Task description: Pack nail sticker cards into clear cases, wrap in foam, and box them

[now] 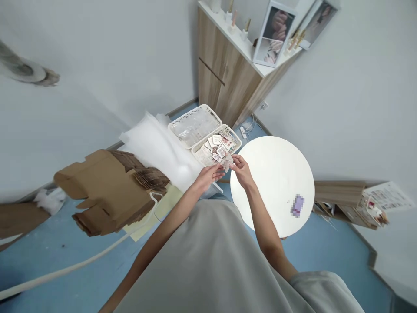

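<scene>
Between my hands, above the front edge of a white basket, is a small clear plastic packet. My right hand pinches it from the right with thumb and fingers. My left hand holds its left edge by the fingertips, the lower fingers loosely curled. The contents of the packet are too small to make out. Just beyond, the white basket holds several printed cards in a loose pile. Behind it a second white basket contains clear plastic bags.
A round white table stands at my right, bearing a blurred purple item. To the left lie white foam wrap and flattened cardboard boxes. A wooden cabinet is ahead; a white hose crosses the floor.
</scene>
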{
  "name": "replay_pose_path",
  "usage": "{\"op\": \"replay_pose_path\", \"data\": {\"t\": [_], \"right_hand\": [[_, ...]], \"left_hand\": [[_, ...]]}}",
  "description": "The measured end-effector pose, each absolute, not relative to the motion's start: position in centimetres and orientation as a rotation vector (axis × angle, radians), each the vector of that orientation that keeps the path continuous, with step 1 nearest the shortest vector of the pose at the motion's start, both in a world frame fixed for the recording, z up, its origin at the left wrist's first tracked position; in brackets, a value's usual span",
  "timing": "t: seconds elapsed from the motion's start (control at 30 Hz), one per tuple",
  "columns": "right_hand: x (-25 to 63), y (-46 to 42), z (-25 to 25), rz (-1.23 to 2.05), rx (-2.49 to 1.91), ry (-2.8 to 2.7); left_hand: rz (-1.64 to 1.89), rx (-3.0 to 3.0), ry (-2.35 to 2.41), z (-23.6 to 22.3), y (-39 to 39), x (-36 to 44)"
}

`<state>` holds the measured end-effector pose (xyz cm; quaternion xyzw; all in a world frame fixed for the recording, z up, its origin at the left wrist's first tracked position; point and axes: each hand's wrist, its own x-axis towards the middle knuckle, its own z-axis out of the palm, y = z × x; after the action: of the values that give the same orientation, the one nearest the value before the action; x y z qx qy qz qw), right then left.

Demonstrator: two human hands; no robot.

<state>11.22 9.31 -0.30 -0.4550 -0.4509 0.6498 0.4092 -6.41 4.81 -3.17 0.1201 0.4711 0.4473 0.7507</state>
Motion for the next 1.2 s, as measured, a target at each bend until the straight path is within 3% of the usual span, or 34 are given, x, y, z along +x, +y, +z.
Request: {"op": "replay_pose_path", "data": {"t": [0.2,0.47,0.67,0.9,1.2], "right_hand": [[12.9,3.3,0.7,1.581,-1.213,-0.939],[13.3,-3.3,3.4,1.092,-1.528,-0.769],[13.0,-5.1,5.2,0.961,-1.598,-0.743],[13.7,-3.7,6.6,1.06,-1.519,-0.845],[12.6,0.8,5.8,1.514,-1.279,-0.849]], "left_hand": [[0.852,0.268,0.891,-3.0,3.3,-4.3],[0.822,0.482,0.898,-2.7,0.5,-2.7],[0.806,0.615,0.839,-1.2,-0.5,-3.3],[0.735,0.614,0.625,1.2,-0.2,-4.9],[0.761,0.467,0.381,3.8,0.4,-5.5]]}}
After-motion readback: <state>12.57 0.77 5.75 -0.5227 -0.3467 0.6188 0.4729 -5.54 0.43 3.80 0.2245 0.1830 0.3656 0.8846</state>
